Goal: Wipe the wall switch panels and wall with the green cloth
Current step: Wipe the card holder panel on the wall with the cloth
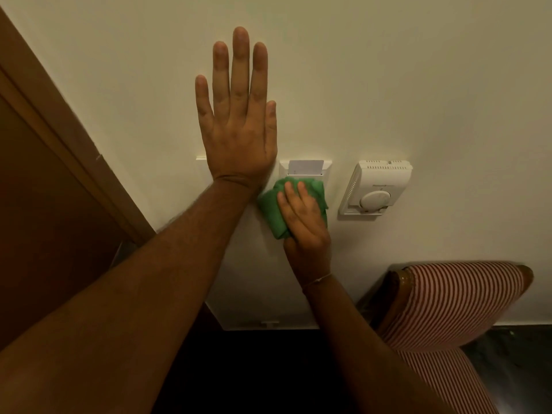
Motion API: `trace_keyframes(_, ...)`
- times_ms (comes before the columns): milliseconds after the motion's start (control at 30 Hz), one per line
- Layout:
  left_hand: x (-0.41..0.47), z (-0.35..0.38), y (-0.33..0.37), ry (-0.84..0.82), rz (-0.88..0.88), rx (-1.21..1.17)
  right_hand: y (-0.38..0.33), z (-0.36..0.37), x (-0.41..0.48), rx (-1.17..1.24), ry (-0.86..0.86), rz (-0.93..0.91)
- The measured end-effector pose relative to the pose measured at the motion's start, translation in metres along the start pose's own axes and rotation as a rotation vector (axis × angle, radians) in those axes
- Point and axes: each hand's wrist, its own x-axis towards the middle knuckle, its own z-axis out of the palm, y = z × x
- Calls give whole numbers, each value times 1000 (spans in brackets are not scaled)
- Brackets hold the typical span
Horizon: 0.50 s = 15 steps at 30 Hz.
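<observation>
My left hand (237, 115) lies flat on the cream wall (388, 70), fingers straight and pointing up; it holds nothing. Its wrist covers most of a white switch panel (200, 158), of which only the top left corner shows. My right hand (304, 216) presses the bunched green cloth (273, 207) against the lower part of a white key-card panel (325, 168) with a card in its slot. A white thermostat (376, 188) with a round dial hangs just right of that panel, untouched.
A brown wooden door frame (59, 130) runs along the left. A chair with red and white striped upholstery (454, 303) stands against the wall at lower right. A white skirting section (268, 322) meets the dark floor below the panels.
</observation>
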Motion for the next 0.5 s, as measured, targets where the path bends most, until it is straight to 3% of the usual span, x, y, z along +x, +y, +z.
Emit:
trace_keyframes(100, 1, -3, 2, -14, -22, 10, 22, -16, -9, -61, -37, -4)
trace_keyframes(300, 0, -1, 3, 6, 4, 13, 15, -15, 5, 7, 120, 184)
trace_keyframes(500, 1, -5, 6, -17, -17, 1, 9, 2, -3, 9, 39, 66)
